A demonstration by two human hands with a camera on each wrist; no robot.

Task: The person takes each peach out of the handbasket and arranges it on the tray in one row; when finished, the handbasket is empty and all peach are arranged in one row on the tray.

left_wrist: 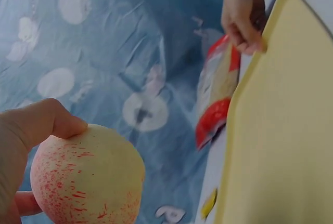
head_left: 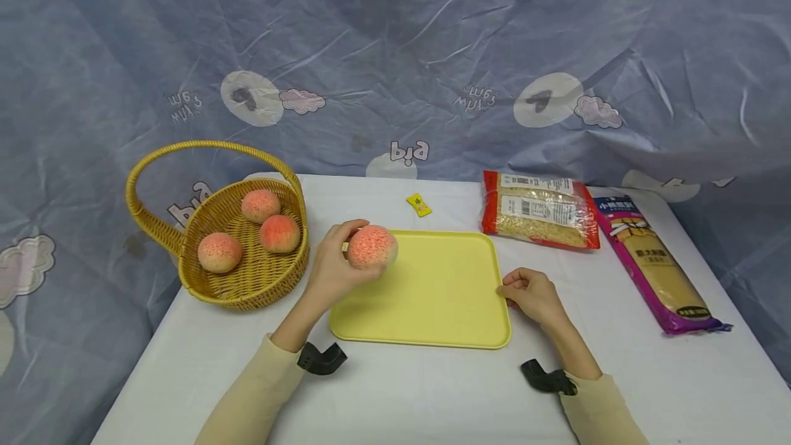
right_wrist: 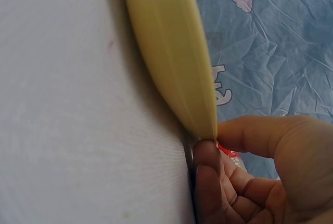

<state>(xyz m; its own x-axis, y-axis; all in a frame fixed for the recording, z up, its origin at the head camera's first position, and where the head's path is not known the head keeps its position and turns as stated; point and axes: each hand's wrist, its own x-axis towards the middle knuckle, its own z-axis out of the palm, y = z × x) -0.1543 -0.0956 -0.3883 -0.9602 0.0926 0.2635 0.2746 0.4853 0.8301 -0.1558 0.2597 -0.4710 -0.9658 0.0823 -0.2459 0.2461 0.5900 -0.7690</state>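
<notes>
My left hand (head_left: 338, 263) grips a pink-speckled peach (head_left: 373, 246) above the left part of a yellow tray (head_left: 426, 325). In the left wrist view, the thumb presses the pale side of the peach (left_wrist: 99, 177). At the tray's right edge, my right hand (head_left: 533, 296) pinches the rim between thumb and curled fingers, which the right wrist view shows closely on the tray (right_wrist: 171, 52). To the left stands a woven yellow basket (head_left: 247, 299) with a tall handle, and three peaches lie in it, one of them a peach (head_left: 220, 253) near the front.
Behind the tray lies a small yellow wrapped candy (head_left: 419, 204). A red-edged clear bag of grain-like food (head_left: 540, 210) is at the back right, beside a long purple noodle packet (head_left: 658, 263). A printed grey-blue cloth (head_left: 395, 53) hangs behind the white table (head_left: 420, 390).
</notes>
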